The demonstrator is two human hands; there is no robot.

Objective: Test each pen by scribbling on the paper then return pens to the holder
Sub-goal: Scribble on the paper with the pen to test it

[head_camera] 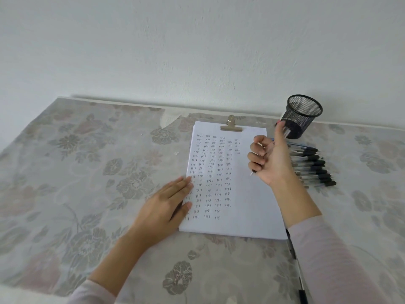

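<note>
A white sheet of paper (pixel 245 207) lies on a clipboard, covered in columns of small handwritten marks, with a metal clip (pixel 231 126) at its top. My left hand (pixel 166 207) rests flat on the paper's left edge. My right hand (pixel 270 159) is raised above the paper's right side, fingers curled round a pen (pixel 252 172) whose tip pokes out below the fist and whose upper end shows by the thumb. A black mesh holder (pixel 300 116) stands tilted behind the right hand. A pile of several dark-capped pens (pixel 311 165) lies right of the paper.
A floral tablecloth (pixel 87 172) covers the table, which ends at a white wall (pixel 197 51) at the back. More dark pens (pixel 295 270) lie along the lower right by my sleeve.
</note>
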